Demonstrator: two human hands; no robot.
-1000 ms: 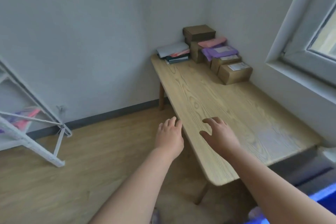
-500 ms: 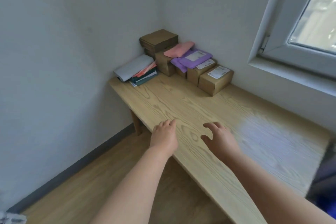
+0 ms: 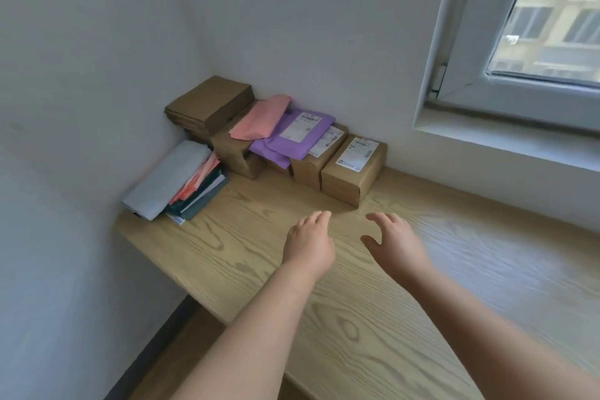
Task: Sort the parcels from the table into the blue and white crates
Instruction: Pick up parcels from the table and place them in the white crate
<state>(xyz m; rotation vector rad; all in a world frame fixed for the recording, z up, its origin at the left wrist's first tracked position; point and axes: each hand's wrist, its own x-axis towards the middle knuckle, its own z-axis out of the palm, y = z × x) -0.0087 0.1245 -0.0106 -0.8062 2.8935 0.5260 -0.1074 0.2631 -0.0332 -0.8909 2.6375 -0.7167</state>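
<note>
Both arms were stretched low over the counter [image 3: 357,318], whose left edge dropped straight to the floor. The left hand [image 3: 308,242] hovered with its fingers loosely bent, holding nothing. The right hand [image 3: 394,242] was spread wider, thumb apart, and also empty.

I took this for the reach toward a parcel; neither crate was in sight. The labelled box [image 3: 352,172] sat just beyond the fingertips, its near face free and its left side against a second box, so a two-handed grip looked right.

Farther back, the purple mailer [image 3: 292,133], pink mailer [image 3: 263,118] and grey mailer [image 3: 168,180] crowded the walled corner.
</note>
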